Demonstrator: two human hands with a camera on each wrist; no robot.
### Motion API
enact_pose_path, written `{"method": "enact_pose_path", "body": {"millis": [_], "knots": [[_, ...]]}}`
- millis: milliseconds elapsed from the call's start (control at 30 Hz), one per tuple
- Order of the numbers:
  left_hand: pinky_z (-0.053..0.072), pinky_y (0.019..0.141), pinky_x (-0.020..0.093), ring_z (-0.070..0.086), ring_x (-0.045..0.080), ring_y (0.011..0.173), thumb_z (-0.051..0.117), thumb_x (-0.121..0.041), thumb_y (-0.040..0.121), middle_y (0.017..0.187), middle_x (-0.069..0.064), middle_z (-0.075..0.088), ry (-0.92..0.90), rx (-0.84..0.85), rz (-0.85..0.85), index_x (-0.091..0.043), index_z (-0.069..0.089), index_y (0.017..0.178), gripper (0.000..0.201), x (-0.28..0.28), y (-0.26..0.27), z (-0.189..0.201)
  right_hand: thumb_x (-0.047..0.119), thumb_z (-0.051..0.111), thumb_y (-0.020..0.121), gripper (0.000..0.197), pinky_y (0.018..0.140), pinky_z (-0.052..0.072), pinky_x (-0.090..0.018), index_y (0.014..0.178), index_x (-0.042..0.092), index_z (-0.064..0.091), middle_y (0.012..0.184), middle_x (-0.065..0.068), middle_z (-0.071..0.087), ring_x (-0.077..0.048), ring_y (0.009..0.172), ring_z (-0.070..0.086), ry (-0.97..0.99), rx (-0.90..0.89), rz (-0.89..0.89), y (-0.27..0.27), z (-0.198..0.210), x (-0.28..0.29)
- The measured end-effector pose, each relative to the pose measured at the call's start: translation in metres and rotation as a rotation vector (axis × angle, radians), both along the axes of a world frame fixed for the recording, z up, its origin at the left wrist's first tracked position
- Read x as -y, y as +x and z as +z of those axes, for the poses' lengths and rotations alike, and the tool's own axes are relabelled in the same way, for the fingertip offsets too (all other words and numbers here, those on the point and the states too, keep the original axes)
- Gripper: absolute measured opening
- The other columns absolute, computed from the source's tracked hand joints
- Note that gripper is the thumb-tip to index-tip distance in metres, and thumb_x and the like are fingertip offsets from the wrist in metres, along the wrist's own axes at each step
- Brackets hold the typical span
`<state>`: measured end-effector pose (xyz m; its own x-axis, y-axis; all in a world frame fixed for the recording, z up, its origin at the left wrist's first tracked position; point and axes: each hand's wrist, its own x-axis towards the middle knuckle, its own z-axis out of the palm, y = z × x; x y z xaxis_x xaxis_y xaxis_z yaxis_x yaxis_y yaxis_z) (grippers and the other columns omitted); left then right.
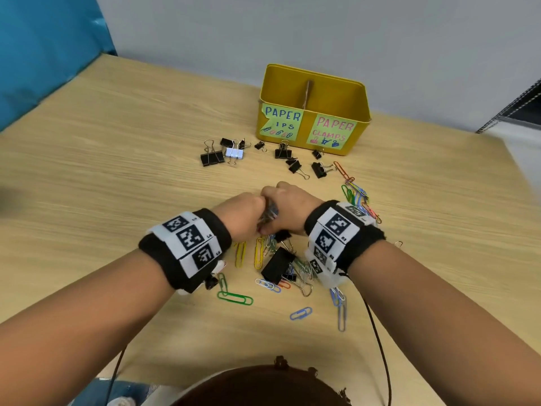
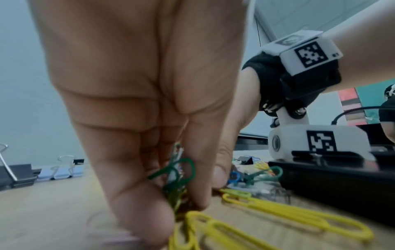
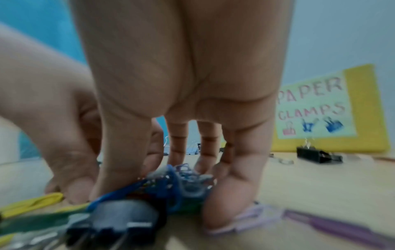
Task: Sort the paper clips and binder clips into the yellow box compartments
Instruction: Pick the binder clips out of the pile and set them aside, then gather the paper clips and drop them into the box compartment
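Both hands meet over a heap of coloured paper clips (image 1: 270, 213) on the wooden table. My left hand (image 1: 248, 212) curls its fingers round a bunch of green clips (image 2: 179, 175). My right hand (image 1: 288, 206) presses against it, with its fingers closed on blue and silver clips (image 3: 181, 179). Behind them stands the yellow box (image 1: 361, 109); a cardboard divider (image 1: 306, 93) splits it in two, with labels reading paper clips on the left and paper clamps on the right. Several binder clips (image 1: 212, 158) lie in front of it.
A large black binder clip (image 1: 276, 265) lies under my wrists among yellow paper clips (image 1: 240, 254) and a green one (image 1: 234, 297). More coloured clips (image 1: 357, 194) lie to the right of my right hand. A grey wall runs behind the box.
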<state>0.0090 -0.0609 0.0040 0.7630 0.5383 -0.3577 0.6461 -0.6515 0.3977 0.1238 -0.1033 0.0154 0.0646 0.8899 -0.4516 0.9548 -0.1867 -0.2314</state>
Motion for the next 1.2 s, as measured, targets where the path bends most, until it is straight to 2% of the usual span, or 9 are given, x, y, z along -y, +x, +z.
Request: {"method": "enact_pose_path", "body": {"millis": [133,233,333,467,633,800,867,967,1200], "knots": [[0.047,0.079,0.028,0.061,0.026,0.098,0.053,-0.006,0.088,0.111,0.014,0.063,0.03,-0.022,0.027,-0.005,0.06,0.113,0.025,-0.003,0.004,0.001,0.014,0.067,0.081,0.036,0.074,0.045,-0.026,0.116,0.01,0.061,0.113,-0.01,0.063,-0.023,0.093,0.06,-0.005,0.03,0.037,0.008,0.006,-0.003],[0.05,0.071,0.024,0.061,0.02,0.079,0.057,-0.003,0.087,0.102,0.009,0.062,-0.067,-0.011,0.103,-0.007,0.065,0.108,0.022,-0.017,0.003,0.004,0.006,0.066,0.082,0.018,0.051,0.051,-0.019,0.1,0.011,0.067,0.102,-0.008,0.062,-0.014,0.058,0.058,-0.059,-0.254,-0.212,0.03,0.009,-0.005],[0.045,0.044,0.009,0.054,0.009,0.057,0.065,-0.003,0.082,0.078,-0.002,0.057,-0.192,0.067,0.188,-0.007,0.067,0.102,0.02,-0.036,0.001,0.01,0.0,0.063,0.085,0.013,0.064,0.058,-0.024,0.085,0.013,0.066,0.092,-0.009,0.065,-0.018,0.066,0.064,-0.051,-0.579,-0.446,0.053,0.017,-0.006],[0.058,0.065,0.019,0.057,0.01,0.057,0.065,0.003,0.082,0.078,0.004,0.061,-0.344,0.282,0.316,0.001,0.066,0.102,0.02,-0.065,0.014,0.032,-0.008,0.057,0.085,0.017,0.051,0.059,-0.017,0.083,0.008,0.064,0.06,0.0,0.069,-0.007,0.053,0.068,0.115,-0.914,-0.578,0.073,0.043,-0.018],[0.057,0.055,0.018,0.057,0.011,0.055,0.062,0.01,0.08,0.074,0.006,0.059,-0.312,0.557,0.417,-0.011,0.058,0.072,0.023,-0.112,0.054,0.083,-0.009,0.055,0.086,0.019,0.047,0.057,-0.016,0.079,0.008,0.062,0.052,0.004,0.068,-0.006,0.049,0.067,0.435,-1.111,-0.622,0.09,0.095,-0.067],[0.058,0.071,0.036,0.059,0.018,0.054,0.069,0.001,0.077,0.061,0.005,0.057,-0.112,0.629,0.518,-0.015,0.056,0.061,0.025,-0.148,0.098,0.1,-0.008,0.052,0.089,0.023,0.047,0.055,-0.019,0.074,0.009,0.057,0.069,-0.004,0.054,-0.014,0.063,0.058,0.708,-0.987,-0.718,0.089,0.109,-0.128],[0.058,0.077,0.038,0.069,0.029,0.074,0.071,-0.007,0.076,0.076,0.016,0.068,-0.029,0.535,0.48,-0.006,0.069,0.078,0.003,-0.151,0.108,0.097,-0.007,0.051,0.089,0.016,0.063,0.057,-0.031,0.085,0.003,0.063,0.07,-0.004,0.054,-0.021,0.07,0.059,0.684,-0.858,-0.759,0.088,0.096,-0.147],[0.054,0.086,0.035,0.068,0.03,0.098,0.069,-0.01,0.079,0.104,0.018,0.071,0.016,0.41,0.452,-0.003,0.069,0.104,0.026,-0.154,0.111,0.087,-0.004,0.044,0.091,0.028,0.083,0.054,-0.043,0.114,0.002,0.061,0.088,-0.012,0.06,-0.027,0.082,0.058,0.47,-0.735,-0.744,0.091,0.078,-0.155],[0.048,0.092,0.03,0.061,0.025,0.103,0.057,-0.009,0.086,0.11,0.01,0.067,0.172,0.527,0.403,-0.013,0.066,0.111,0.028,-0.14,0.094,0.086,0.0,0.05,0.087,0.024,0.054,0.039,-0.02,0.087,0.019,0.065,0.085,-0.001,0.059,-0.006,0.063,0.052,0.609,-0.702,-0.685,0.093,0.088,-0.112]]}}
